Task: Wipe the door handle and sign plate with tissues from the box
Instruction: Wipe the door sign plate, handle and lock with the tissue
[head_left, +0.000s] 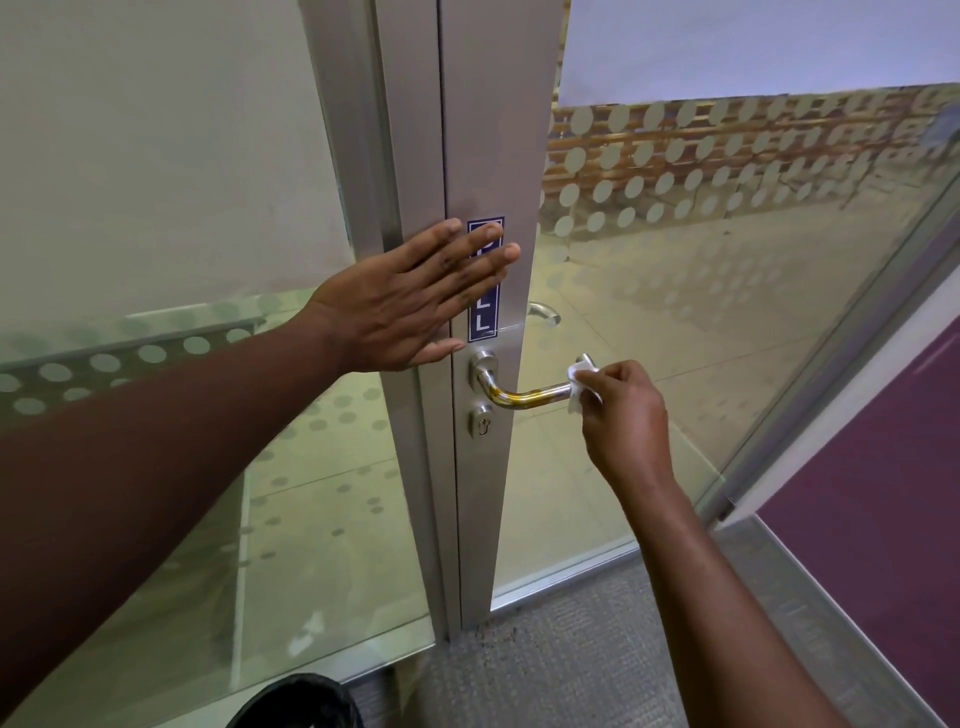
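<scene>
Door handle (524, 397) juts from the aluminium door stile (493, 156), a silver lever running out to the right with a yellowish-brown smear along its bend and middle. At its far end the right hand (626, 415) pinches a small folded white tissue (581, 387) against the bar, fingers closed around the tissue and the lever tip. Just below the lever's round base sits the keyhole cylinder (483, 423).

Directly above the lever is the sign plate (484, 306), a narrow blue vertical strip with white letters (only the lower two, both L, are readable). The left hand (410, 301) lies flat and spread, palm against the stile and the frame beside it, its fingertips (511, 253) covering the upper part of the strip; it holds nothing.

To the right, the glass door panel (727, 260) carries rows of frosted dots, and a second lever (543, 313) shows through it on the other side. At the bottom edge a dark round object (296, 701) is partly in view on the grey carpet (571, 675); what it is cannot be told.
</scene>
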